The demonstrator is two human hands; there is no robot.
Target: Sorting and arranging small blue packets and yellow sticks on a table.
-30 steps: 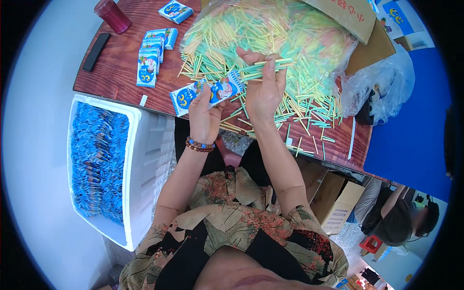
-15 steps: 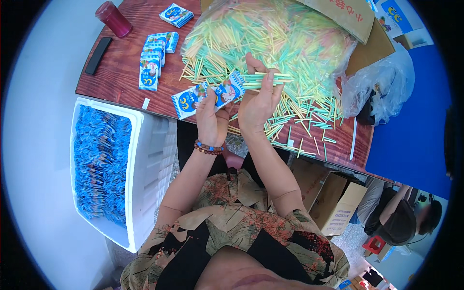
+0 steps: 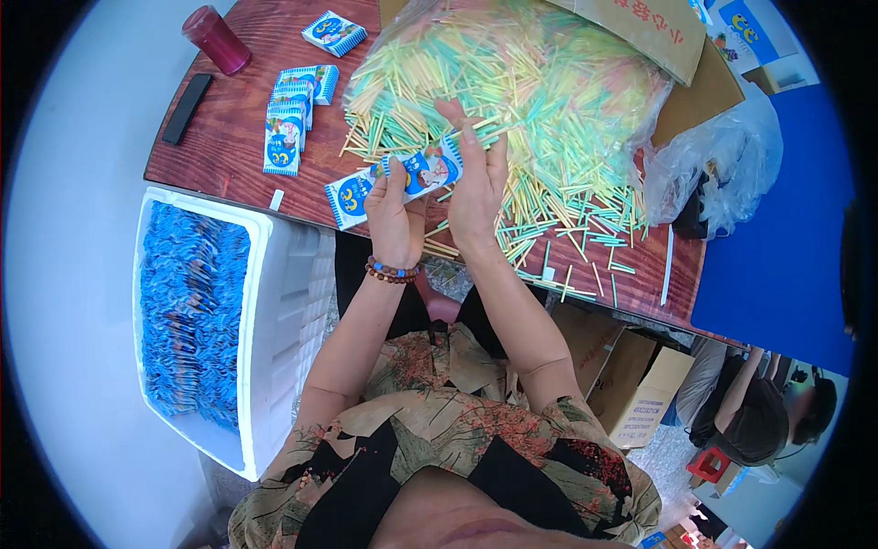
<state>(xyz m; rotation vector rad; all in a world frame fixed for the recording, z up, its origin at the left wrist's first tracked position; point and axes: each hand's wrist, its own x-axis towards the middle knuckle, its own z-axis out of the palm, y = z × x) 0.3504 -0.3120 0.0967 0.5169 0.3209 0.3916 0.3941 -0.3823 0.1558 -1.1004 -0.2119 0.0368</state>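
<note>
My left hand [image 3: 393,224] is closed on a blue-and-white printed packet [image 3: 347,199], its thumb lying across the front. A second packet [image 3: 437,170], of the same kind, continues to the right from under the thumb; whether the two are joined is hidden. Right against this second packet's end, my right hand [image 3: 477,197] grips a few thin yellow and green sticks [image 3: 494,130] between thumb and fingers. Their left ends are hidden at the packet's edge. Just beyond both hands spreads a large heap of yellow, green and pink sticks [image 3: 430,69], partly under clear plastic.
More packets [image 3: 283,137] lie overlapped at the table's left, by a black bar [image 3: 187,109] and a red cup [image 3: 217,40]. A white foam box [image 3: 247,348] full of blue packets stands below left. Cardboard [image 3: 640,37] and a plastic bag [image 3: 732,156] sit right.
My right hand has moved left with the sticks, up to the end of the second packet. That packet now lies more in line with the first. The left hand has barely shifted.
</note>
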